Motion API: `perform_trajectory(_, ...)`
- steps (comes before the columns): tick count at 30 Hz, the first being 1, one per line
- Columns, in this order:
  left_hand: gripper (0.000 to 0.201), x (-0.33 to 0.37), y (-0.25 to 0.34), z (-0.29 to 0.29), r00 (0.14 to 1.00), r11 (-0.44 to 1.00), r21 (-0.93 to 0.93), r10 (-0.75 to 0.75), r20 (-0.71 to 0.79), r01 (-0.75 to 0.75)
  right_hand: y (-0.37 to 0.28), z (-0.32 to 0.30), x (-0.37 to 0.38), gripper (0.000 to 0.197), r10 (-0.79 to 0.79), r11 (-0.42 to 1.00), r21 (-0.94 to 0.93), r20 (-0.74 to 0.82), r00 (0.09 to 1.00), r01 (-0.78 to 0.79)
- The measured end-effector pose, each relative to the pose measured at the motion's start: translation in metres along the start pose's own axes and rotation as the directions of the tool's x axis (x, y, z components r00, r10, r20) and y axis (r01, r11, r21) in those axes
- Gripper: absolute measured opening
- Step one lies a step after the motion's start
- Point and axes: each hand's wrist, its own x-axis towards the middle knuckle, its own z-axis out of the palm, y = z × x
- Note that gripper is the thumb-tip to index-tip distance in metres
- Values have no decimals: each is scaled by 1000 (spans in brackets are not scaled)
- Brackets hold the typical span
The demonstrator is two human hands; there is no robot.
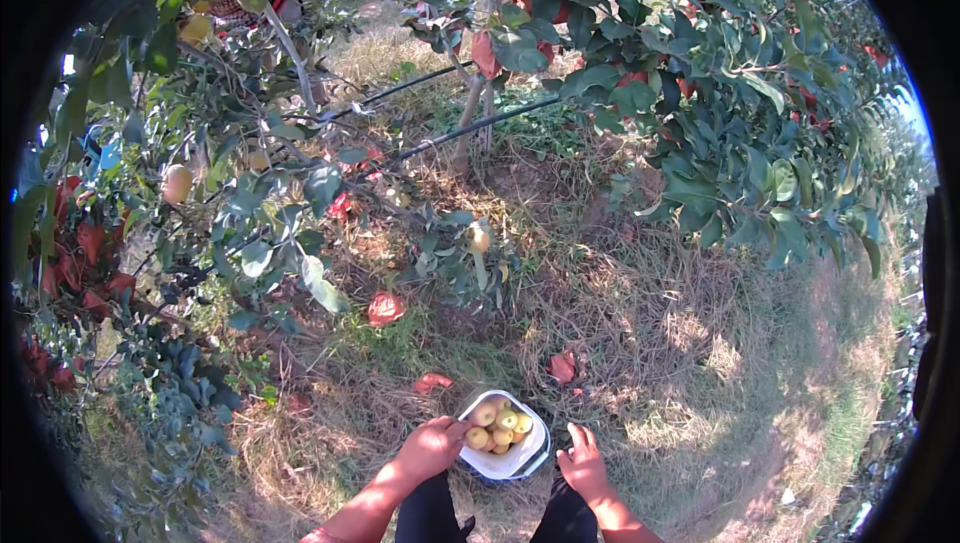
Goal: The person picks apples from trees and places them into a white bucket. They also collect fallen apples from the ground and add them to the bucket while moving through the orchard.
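Observation:
A white square bucket (533, 440) stands on the ground between my legs, with several yellow-green apples (502, 423) in it. My left hand (430, 448) is at its left rim, fingers closed over the edge beside the apples; the fingertips are partly hidden. To the right of the bucket is my right hand (585, 465), apart from it, fingers spread and holding nothing. The bucket's handle hangs down on its right side.
Apple branches (740, 143) reach in from the upper right and left. A pale apple (177, 183) hangs at the left, another (479, 237) near the middle. Red wrappers (385, 309) lie on dry grass. A dark pipe (480, 128) crosses by the trunk. Part of another person (285, 3) shows behind leaves.

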Motion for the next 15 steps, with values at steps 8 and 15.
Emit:
perform_trajectory(8,30,-54,-7,-150,992,986,139,-104,70,94,-159,6,-45,63,202,974,107,-15,979,-200)
perform_trajectory(15,34,-136,-24,-238,959,981,104,-130,-253,161,-238,0,-68,64,-154,975,147,-111,982,170)
